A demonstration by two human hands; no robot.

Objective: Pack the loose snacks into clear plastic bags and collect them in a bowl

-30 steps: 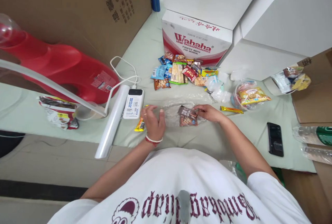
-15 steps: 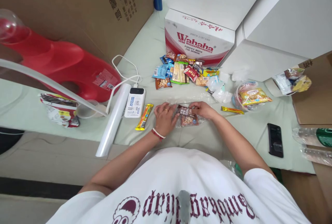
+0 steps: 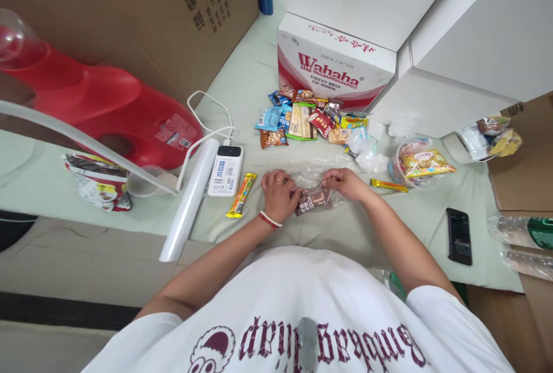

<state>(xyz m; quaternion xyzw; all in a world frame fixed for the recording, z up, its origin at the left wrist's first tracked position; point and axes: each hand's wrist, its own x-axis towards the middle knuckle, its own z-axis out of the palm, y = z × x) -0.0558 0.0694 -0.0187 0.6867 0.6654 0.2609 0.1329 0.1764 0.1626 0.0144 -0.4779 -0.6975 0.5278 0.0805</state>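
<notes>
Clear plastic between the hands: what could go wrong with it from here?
The clear plastic looks thin and crumpled, so it might tear or bunch up between the left hand and right hand.
The brown cocoa packet could slip or get squashed as the fingers work around it.
The yellow snack bar lies close to the left hand and could get nudged.

A maroon-printed white shirt (image 3: 302,283) is worn with a white beaded bracelet (image 3: 271,219).
</notes>
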